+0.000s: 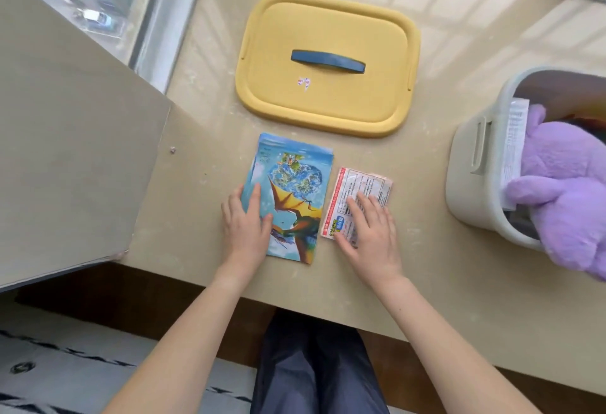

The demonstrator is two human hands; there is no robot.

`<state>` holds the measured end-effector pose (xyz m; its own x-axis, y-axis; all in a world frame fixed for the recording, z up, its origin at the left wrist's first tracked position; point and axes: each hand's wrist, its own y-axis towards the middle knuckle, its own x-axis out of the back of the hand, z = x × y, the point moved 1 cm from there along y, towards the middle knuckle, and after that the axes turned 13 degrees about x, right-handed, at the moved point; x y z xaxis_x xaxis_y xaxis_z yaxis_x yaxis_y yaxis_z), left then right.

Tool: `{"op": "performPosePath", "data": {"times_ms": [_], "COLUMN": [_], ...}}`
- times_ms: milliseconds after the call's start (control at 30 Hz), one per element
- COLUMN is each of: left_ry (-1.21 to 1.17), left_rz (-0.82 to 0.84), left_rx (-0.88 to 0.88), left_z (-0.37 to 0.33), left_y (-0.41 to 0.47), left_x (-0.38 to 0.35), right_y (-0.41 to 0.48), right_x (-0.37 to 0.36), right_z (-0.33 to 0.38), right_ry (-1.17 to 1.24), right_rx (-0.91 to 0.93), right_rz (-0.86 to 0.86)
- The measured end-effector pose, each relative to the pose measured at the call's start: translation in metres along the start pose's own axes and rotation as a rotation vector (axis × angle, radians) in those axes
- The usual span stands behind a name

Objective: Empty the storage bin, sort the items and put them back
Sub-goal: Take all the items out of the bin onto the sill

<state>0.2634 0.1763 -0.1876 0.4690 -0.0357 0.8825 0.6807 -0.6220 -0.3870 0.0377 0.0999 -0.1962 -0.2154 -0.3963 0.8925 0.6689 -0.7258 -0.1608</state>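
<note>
Head cam, steep down, close over desk [436, 259]

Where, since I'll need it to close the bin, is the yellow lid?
In the head view, the yellow lid lies flat on the table, just beyond the picture book, with the bin to its right.

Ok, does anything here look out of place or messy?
The purple plush toy hangs over the rim of the pale bin at the right, half out. The booklet and packet lie flat side by side under the left hand and right hand; nothing else stands out.
</note>
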Motion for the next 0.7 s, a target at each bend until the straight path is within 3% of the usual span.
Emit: {"op": "performPosePath", "data": {"times_ms": [333, 700], "left_ry": [0.101, -0.05], "left_rz": [-0.045, -0.176], "left_rx": [-0.069, -0.427], "left_z": [-0.004, -0.064], "left_y": [-0.003, -0.098], "left_x": [0.017, 0.186], "right_y": [0.01, -0.047], "right_x": [0.022, 0.19], "right_z": [0.002, 0.085], "right_ry": [0.039, -0.006], "right_rx": [0.015, 0.072], "right_rz": [-0.033, -0.391]}}
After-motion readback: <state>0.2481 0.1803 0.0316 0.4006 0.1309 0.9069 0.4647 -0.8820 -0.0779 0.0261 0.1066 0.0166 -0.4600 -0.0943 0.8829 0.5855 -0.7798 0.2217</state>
